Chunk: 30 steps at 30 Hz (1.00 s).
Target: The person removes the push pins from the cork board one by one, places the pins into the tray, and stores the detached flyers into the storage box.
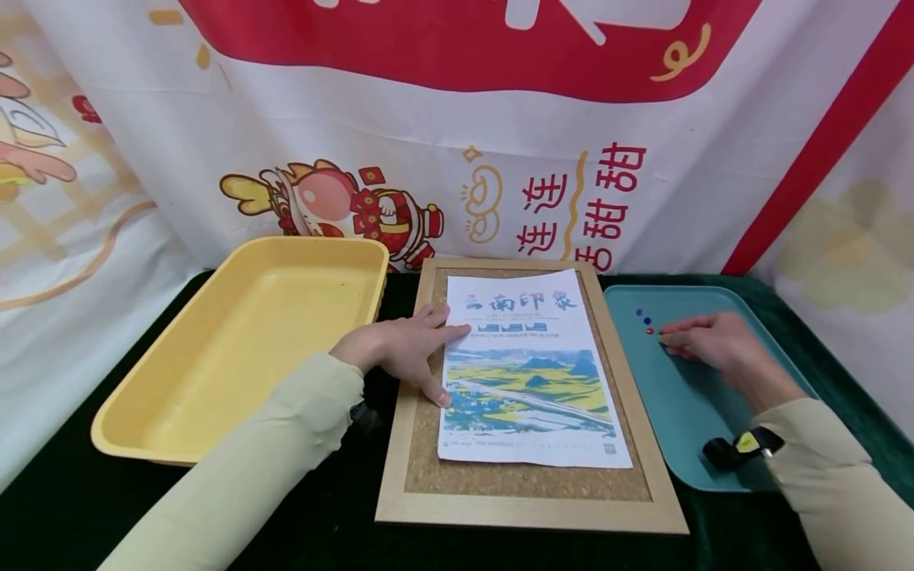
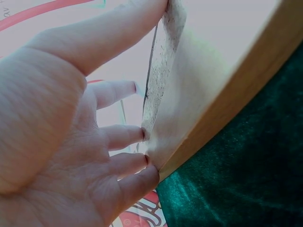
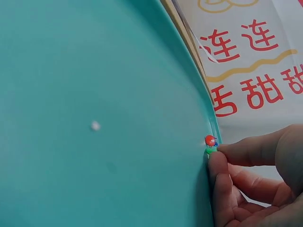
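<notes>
My left hand (image 1: pixel 407 345) lies with fingers spread on the left edge of a printed paper sheet (image 1: pixel 528 396), which rests on a wood-framed cork board (image 1: pixel 528 482). In the left wrist view its fingertips (image 2: pixel 137 134) touch the board side. Over the teal tray (image 1: pixel 681 416), my right hand (image 1: pixel 717 345) pinches a small green pushpin (image 3: pixel 209 150) between thumb and forefinger. Just beside those fingertips lies a red pushpin (image 1: pixel 650 331). Blue pushpins (image 1: pixel 647 320) sit a little farther back on the tray.
A large yellow tray (image 1: pixel 286 317) stands left of the board. Dark green cloth (image 1: pixel 336 507) covers the table. Behind everything hangs a printed white and red cloth (image 1: pixel 428 111). A black wrist strap device (image 1: pixel 739 450) hangs at my right cuff over the teal tray.
</notes>
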Each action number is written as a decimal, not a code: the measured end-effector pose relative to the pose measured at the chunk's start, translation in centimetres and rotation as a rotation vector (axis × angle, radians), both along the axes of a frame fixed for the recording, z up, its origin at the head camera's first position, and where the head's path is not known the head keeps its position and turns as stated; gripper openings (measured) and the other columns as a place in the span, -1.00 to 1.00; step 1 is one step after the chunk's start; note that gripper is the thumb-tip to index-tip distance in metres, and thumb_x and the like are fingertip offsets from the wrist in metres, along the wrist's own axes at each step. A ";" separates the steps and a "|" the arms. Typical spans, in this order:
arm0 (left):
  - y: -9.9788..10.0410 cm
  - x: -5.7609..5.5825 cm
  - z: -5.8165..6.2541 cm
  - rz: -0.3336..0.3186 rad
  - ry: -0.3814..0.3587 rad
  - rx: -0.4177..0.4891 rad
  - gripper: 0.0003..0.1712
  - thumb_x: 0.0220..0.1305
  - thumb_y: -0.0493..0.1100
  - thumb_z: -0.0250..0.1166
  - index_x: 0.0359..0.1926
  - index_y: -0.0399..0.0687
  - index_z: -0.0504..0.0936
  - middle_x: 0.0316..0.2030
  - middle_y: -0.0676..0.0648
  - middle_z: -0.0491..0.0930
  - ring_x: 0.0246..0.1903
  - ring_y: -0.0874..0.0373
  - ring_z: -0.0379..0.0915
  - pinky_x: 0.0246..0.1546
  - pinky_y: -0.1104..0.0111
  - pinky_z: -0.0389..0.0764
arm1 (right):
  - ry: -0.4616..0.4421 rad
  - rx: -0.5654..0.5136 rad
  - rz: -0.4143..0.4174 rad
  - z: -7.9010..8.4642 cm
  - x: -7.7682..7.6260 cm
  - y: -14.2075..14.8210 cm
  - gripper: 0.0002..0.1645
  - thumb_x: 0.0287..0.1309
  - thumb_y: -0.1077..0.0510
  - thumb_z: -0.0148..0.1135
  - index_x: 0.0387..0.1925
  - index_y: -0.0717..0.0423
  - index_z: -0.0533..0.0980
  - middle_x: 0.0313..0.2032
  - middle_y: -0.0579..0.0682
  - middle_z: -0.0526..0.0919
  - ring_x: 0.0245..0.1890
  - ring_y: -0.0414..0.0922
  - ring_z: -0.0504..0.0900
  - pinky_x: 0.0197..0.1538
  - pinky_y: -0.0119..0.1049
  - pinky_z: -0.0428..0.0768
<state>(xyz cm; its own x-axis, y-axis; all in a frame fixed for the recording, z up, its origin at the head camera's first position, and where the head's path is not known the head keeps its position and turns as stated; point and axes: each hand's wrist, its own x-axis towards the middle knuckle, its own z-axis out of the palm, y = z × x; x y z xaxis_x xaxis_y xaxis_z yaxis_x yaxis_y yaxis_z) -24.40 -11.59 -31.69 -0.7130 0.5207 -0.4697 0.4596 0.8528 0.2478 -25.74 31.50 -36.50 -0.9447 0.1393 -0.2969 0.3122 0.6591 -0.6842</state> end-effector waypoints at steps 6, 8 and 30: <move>0.3 0.0 0.1 0.000 0.001 -0.015 0.23 0.05 0.37 0.39 0.58 0.32 -0.15 0.58 -0.11 -0.49 0.55 -0.14 -0.63 0.51 -0.10 -0.13 | 0.059 0.022 0.008 0.7 0.0 -0.6 -0.32 0.37 -0.14 0.13 0.31 0.23 0.36 0.07 0.25 0.56 -0.13 0.03 0.57 -0.22 -0.31 0.57; 0.4 0.0 0.1 0.001 0.001 -0.018 0.23 0.05 0.37 0.39 0.58 0.32 -0.15 0.58 -0.11 -0.49 0.55 -0.13 -0.63 0.51 -0.10 -0.13 | 0.089 0.067 0.011 1.3 -0.1 -1.1 -0.23 0.35 -0.24 0.12 0.34 0.21 0.33 0.09 0.28 0.54 -0.10 0.07 0.56 -0.21 -0.26 0.57; 2.9 2.6 0.2 0.334 0.085 0.247 0.21 -0.09 0.09 0.61 0.53 0.03 0.14 0.50 -0.14 0.15 0.48 -0.07 0.04 0.43 0.01 0.21 | 0.082 -0.121 0.137 2.7 -0.1 -8.8 -0.33 0.28 -0.04 0.30 0.33 0.14 0.40 0.21 0.18 0.51 0.08 0.03 0.63 0.06 -0.15 0.66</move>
<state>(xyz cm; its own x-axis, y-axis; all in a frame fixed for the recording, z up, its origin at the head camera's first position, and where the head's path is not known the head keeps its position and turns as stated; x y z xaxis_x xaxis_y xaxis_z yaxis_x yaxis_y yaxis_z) -21.84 -8.74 -31.53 -0.8924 0.3436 -0.2925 0.1952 0.8784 0.4363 -25.80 22.73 -33.82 -0.9740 -0.0247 -0.2254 0.1653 0.6030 -0.7804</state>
